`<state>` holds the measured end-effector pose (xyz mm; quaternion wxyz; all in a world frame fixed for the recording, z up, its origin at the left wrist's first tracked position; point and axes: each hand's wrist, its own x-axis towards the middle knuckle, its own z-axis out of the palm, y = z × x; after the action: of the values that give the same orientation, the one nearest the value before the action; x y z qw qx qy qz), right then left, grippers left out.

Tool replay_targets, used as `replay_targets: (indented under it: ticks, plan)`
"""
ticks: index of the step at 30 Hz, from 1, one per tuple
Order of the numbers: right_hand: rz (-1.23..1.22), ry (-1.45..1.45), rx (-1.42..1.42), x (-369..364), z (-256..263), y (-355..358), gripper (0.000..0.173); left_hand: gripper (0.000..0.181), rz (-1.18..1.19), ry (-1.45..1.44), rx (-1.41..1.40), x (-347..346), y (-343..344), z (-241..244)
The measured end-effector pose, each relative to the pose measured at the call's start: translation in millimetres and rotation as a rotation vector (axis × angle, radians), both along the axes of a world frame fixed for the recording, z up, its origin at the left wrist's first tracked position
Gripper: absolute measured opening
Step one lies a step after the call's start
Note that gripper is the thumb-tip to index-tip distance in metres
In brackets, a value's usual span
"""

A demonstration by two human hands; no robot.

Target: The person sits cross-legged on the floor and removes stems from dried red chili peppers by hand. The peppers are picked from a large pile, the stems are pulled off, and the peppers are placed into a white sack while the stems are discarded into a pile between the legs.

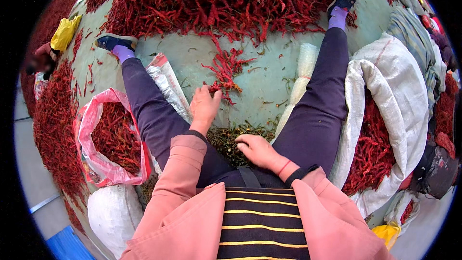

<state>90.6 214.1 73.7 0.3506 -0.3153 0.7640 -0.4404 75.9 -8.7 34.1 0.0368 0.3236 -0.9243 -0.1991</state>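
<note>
My left hand reaches forward between my spread legs, its fingertips at the near end of a small bunch of dried red chilli peppers on the pale ground sheet. Whether the fingers grip a chilli cannot be told. My right hand lies near my right thigh, fingers bent, over a heap of chilli stems; nothing shows plainly in it. Beyond the small bunch rises a large pile of dried red chillies, with a few trailing down from it towards my left hand.
An open pink-rimmed bag of chillies stands on the left, an open white woven sack of chillies on the right. A rolled white sack lies beside my right leg. At the far left a person is beside a yellow bag.
</note>
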Motion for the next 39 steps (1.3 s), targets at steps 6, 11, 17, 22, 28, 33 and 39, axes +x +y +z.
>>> replay_targets:
  ticks: [6,11,17,22,28,33,39]
  plan:
    - [-0.238,-0.122,-0.074,-26.1,-49.0,-15.5,0.023,0.033,0.079,-0.113,0.023,-28.0,-0.5,-12.0]
    - [-0.484,-0.383,-0.273,-35.0,-65.1,-23.5,0.022,0.025,0.063,0.132,0.538,-1.5,-2.5,-0.1]
    - [-0.555,-0.343,-0.436,-30.3,-62.3,-34.2,0.025,0.011,0.171,0.148,1.304,39.6,55.6,27.2]
    - [-0.410,-0.394,-0.278,-35.7,-51.2,-26.2,0.023,0.016,-0.029,0.104,0.997,51.1,71.1,34.5]
    - [-0.211,0.111,-0.072,-30.3,-24.4,-21.9,0.020,0.020,-0.189,0.185,0.337,46.1,71.9,51.4]
    - [-0.039,-0.097,-0.274,-34.0,-20.1,-22.4,0.019,0.023,0.148,0.185,0.838,52.0,46.8,-0.4]
    - [-0.240,-0.673,-0.482,-39.0,-25.0,-26.9,0.018,0.019,-0.014,0.065,-0.066,21.4,10.0,8.7]
